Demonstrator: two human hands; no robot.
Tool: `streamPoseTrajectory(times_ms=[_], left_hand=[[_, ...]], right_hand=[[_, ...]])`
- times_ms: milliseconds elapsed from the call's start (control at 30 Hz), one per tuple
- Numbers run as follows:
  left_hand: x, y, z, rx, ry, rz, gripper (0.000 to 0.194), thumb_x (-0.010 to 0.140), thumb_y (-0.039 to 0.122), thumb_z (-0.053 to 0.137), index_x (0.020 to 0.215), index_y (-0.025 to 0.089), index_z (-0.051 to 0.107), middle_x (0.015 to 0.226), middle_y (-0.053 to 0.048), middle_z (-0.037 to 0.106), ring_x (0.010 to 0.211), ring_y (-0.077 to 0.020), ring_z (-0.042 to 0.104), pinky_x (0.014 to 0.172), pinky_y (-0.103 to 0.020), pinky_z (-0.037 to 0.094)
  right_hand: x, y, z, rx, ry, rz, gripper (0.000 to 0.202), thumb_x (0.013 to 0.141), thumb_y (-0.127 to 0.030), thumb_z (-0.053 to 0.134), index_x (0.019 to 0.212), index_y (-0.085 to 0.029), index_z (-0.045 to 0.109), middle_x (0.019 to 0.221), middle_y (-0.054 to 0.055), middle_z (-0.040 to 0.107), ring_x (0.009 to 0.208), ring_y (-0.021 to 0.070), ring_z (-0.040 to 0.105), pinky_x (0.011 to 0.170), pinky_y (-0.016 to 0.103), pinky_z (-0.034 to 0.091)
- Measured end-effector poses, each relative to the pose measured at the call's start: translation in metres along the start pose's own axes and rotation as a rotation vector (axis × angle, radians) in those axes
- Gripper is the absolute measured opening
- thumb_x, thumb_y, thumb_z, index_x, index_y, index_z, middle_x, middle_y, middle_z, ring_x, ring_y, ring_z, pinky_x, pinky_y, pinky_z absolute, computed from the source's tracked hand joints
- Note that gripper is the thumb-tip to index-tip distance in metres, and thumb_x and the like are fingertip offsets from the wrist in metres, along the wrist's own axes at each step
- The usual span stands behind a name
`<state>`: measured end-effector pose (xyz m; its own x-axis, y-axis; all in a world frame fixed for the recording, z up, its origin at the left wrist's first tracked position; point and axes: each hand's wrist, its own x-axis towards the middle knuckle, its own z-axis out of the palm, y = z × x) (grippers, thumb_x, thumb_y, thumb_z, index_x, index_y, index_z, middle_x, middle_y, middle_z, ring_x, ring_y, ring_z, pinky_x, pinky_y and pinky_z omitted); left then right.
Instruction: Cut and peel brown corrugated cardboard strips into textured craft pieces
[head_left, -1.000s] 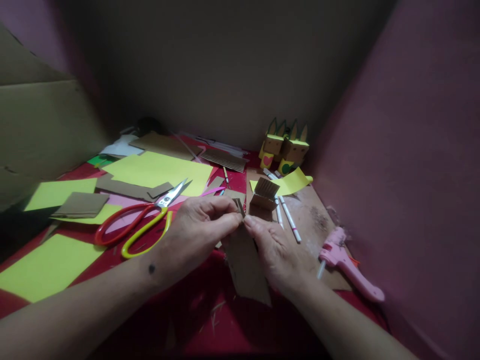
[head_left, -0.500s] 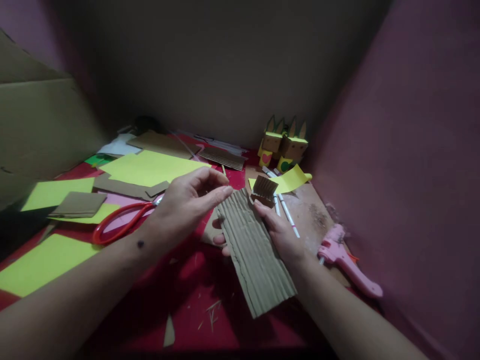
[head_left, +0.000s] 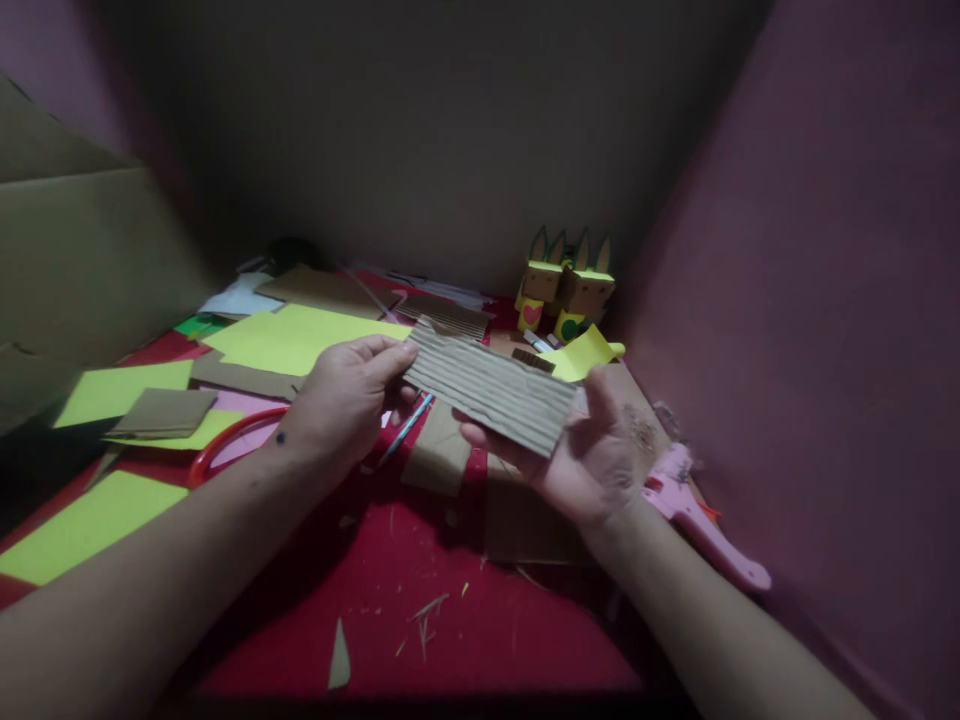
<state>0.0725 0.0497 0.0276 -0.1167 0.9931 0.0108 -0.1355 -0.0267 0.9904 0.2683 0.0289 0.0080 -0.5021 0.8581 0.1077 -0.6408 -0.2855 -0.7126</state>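
Observation:
A strip of corrugated cardboard, ridged side up, is held above the table, tilted down to the right. My left hand pinches its left end between thumb and fingers. At the other end, my right hand supports the strip from below, fingers under it and thumb raised near the right edge. Beneath lie a flat cardboard piece and a thin pen-like stick. Red-handled scissors rest by my left forearm, partly hidden behind it.
Yellow paper sheets and cardboard scraps cover the left side. Two box-shaped cardboard figures stand at the back right. A pink glue gun lies near the right wall. Small offcuts dot the red tabletop.
The cardboard strip has turned from lengthwise to nearly crosswise. My left hand has taken hold of its far end, while my right hand has shifted beneath its near end.

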Motion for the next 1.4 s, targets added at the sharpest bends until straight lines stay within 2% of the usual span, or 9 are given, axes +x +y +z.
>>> streamPoseTrajectory(times_ms=[67,167,300,467,533,633,733,867,1400], left_hand=[[0.002,-0.002,0.001,-0.081,0.026,0.005,0.010,0.080,0.016,0.061,0.071,0.013,0.058,0.056,0.001,0.058,0.046,-0.0085,0.054,0.041,-0.017,0.043],[-0.001,-0.005,0.007,-0.103,-0.016,-0.024,0.009,0.079,0.014,0.063,0.073,0.014,0.055,0.060,0.001,0.060,0.044,-0.0086,0.057,0.044,-0.018,0.048],[-0.010,-0.010,0.013,-0.048,-0.145,-0.030,0.016,0.075,0.021,0.070,0.075,0.013,0.055,0.062,-0.001,0.063,0.043,-0.0089,0.057,0.044,-0.019,0.048],[-0.007,-0.018,0.008,0.092,-0.177,-0.006,0.028,0.079,0.031,0.067,0.097,0.014,0.055,0.071,-0.003,0.064,0.049,-0.0145,0.059,0.045,-0.027,0.050],[-0.005,-0.021,0.005,0.306,-0.113,0.192,0.039,0.079,0.030,0.067,0.112,0.016,0.052,0.084,-0.006,0.065,0.064,-0.0195,0.063,0.057,-0.035,0.055],[-0.006,-0.023,0.002,0.751,0.028,0.772,0.037,0.080,0.022,0.069,0.115,0.021,0.057,0.109,-0.010,0.060,0.101,-0.0272,0.057,0.086,-0.047,0.051],[-0.010,-0.025,0.001,1.000,-0.074,1.176,0.012,0.088,0.018,0.062,0.099,0.019,0.066,0.104,-0.011,0.062,0.102,-0.0271,0.052,0.086,-0.044,0.047],[-0.013,-0.029,0.003,1.046,-0.241,1.272,0.013,0.093,0.018,0.055,0.096,0.012,0.066,0.091,-0.011,0.067,0.083,-0.0233,0.056,0.071,-0.038,0.046],[-0.026,-0.025,0.008,1.315,-0.271,1.472,0.018,0.088,0.010,0.052,0.077,0.008,0.066,0.075,-0.014,0.066,0.068,-0.0244,0.056,0.063,-0.038,0.048]], right_hand=[[0.002,0.002,0.000,-0.049,0.051,-0.092,0.050,0.081,-0.056,0.064,0.113,-0.019,0.060,0.125,0.014,0.064,0.123,0.0297,0.056,0.105,0.050,0.043],[0.004,0.011,0.001,-0.193,0.145,-0.094,0.030,0.073,-0.032,0.079,0.096,-0.017,0.066,0.109,0.011,0.072,0.106,0.0261,0.068,0.102,0.045,0.048],[0.007,0.018,0.000,-0.277,0.189,-0.126,0.026,0.082,-0.037,0.069,0.088,-0.012,0.073,0.093,0.012,0.076,0.088,0.0241,0.073,0.086,0.041,0.056],[0.009,0.015,-0.005,-0.281,0.262,-0.133,0.016,0.075,-0.027,0.073,0.078,-0.011,0.073,0.080,0.010,0.076,0.075,0.0227,0.074,0.069,0.033,0.060],[0.009,0.015,-0.006,-0.269,0.296,-0.123,0.015,0.072,-0.026,0.075,0.073,-0.012,0.072,0.076,0.009,0.076,0.072,0.0224,0.074,0.065,0.031,0.060],[0.008,0.016,-0.005,-0.258,0.330,-0.077,0.015,0.070,-0.025,0.076,0.070,-0.011,0.070,0.070,0.008,0.073,0.067,0.0212,0.073,0.062,0.030,0.060],[0.006,0.018,-0.003,-0.265,0.311,-0.041,0.014,0.070,-0.024,0.076,0.075,-0.012,0.071,0.069,0.006,0.073,0.063,0.0186,0.071,0.059,0.028,0.059],[0.004,0.021,-0.001,-0.301,0.208,-0.030,0.017,0.078,-0.025,0.071,0.090,-0.014,0.075,0.077,0.005,0.075,0.067,0.0148,0.070,0.061,0.025,0.059],[-0.001,0.027,-0.004,-0.385,0.171,0.048,0.020,0.080,-0.032,0.072,0.081,-0.012,0.076,0.065,0.005,0.071,0.056,0.0119,0.066,0.056,0.021,0.057]])
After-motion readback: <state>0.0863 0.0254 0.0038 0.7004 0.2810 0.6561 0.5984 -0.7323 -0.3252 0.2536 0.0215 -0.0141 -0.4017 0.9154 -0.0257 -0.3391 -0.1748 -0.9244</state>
